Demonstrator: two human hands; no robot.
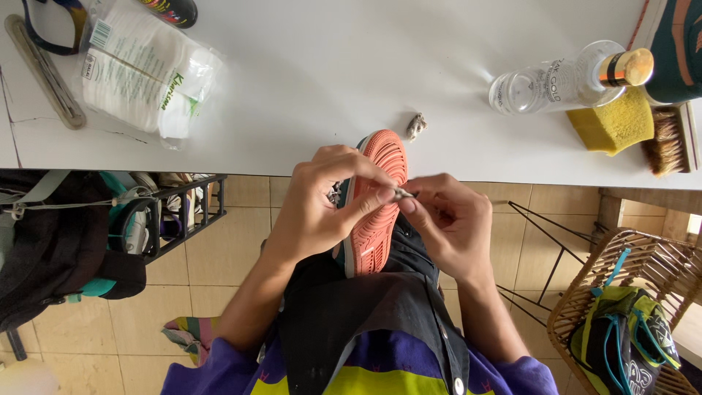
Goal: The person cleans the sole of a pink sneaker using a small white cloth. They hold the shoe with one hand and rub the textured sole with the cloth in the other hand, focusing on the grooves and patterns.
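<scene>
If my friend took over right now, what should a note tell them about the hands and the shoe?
Left hand: grips the shoe on its side, orange sole facing right, resting on the lap at the white table edge.
Right hand: pinches a small grey wad against the sole's edge.
Nearby: another crumpled wad on the table; clear bottle, yellow sponge and brush far right.
Done: cannot tell how much is wiped.
Left: the sole is in hand, unfinished by the look of it.

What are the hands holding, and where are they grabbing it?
The left hand grips a shoe with an orange sole by its side edge, sole showing. The right hand pinches a small grey wad between its fingertips, against the sole.
</scene>
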